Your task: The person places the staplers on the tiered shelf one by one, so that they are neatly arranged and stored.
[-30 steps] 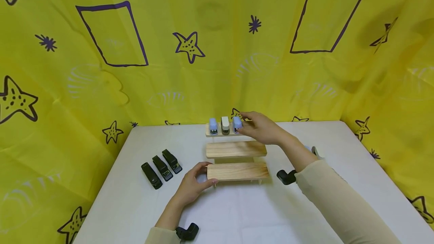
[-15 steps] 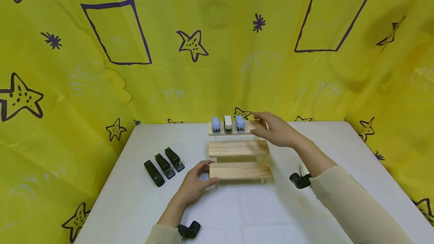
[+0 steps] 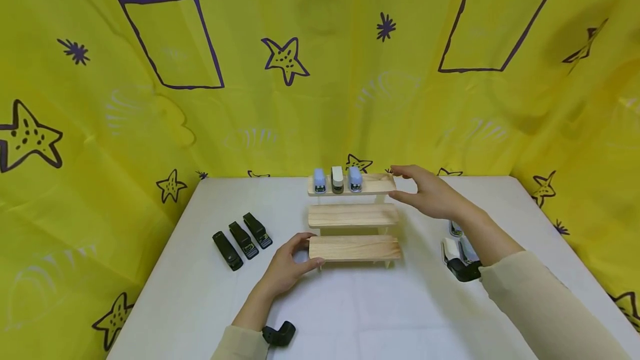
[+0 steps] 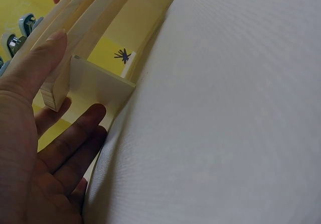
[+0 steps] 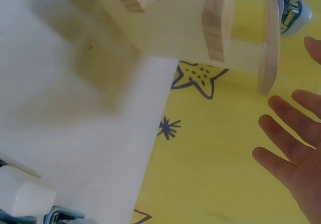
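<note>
While the left hand [image 3: 287,268] grips the left end of the lowest board [image 3: 355,248] of a three-tier wooden stand [image 3: 353,215], the right hand [image 3: 430,190] hovers just beside the right end of the top board [image 3: 377,183]. Left fingers: thumb laid over the board, index finger on its other side, remaining fingers extended below. Right fingers: spread wide, holding nothing; right wrist view shows a gap between fingertips and wood.

Stand position: middle of the white table [image 3: 350,315], tiers rising toward the yellow curtain [image 3: 320,110]. On the top board, left to middle, three small staplers stand side by side: light-blue stapler [image 3: 319,181], white stapler [image 3: 337,179], second light-blue stapler [image 3: 355,179].

Left of the stand, well apart from it: three black staplers [image 3: 243,240] in a slanted row on the table. Right side, near the right forearm: a further white stapler [image 3: 451,249] and blue stapler [image 3: 469,250], partly hidden by the wrist camera [image 3: 464,271]; another small stapler [image 3: 455,229] lies just behind, partly covered by the arm.
</note>
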`<state>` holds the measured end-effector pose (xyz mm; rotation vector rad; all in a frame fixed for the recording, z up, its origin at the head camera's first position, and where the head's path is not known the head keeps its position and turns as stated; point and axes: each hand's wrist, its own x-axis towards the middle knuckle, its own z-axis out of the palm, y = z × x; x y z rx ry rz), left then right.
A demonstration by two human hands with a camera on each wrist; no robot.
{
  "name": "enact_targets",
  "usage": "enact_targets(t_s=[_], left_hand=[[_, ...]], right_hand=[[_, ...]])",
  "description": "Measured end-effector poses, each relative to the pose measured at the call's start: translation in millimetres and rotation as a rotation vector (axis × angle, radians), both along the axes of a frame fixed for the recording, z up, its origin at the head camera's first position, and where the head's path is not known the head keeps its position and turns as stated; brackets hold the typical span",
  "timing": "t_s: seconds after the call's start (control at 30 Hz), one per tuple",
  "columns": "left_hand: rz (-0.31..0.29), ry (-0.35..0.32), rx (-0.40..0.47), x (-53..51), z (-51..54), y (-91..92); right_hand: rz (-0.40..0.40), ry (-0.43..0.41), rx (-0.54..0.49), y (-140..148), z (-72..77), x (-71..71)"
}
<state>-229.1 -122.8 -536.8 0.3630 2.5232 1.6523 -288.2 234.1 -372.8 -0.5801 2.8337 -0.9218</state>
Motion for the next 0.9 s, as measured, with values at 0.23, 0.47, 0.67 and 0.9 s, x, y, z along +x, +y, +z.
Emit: enact_targets(t_s=[0.23, 0.47, 0.67, 0.9], left_hand=[[-0.002, -0.010, 0.002, 0.5, 1.5, 0.2], [-0.003, -0.001, -0.017, 0.1, 3.3, -0.4], [-0.005, -0.004, -0.016, -1.2, 3.7, -0.2], [0.001, -0.021, -0.020, -0.3, 4.0, -0.5]], right_hand=[[-0.040, -0.034, 0.038, 16.5, -5.2, 5.4], [-0.035, -0.025, 0.066, 28.6, -9.8, 10.2], [-0.036, -0.049, 0.091, 40.8, -14.1, 15.8], [-0.046, -0.058, 0.122, 53.1, -23.6, 23.8]])
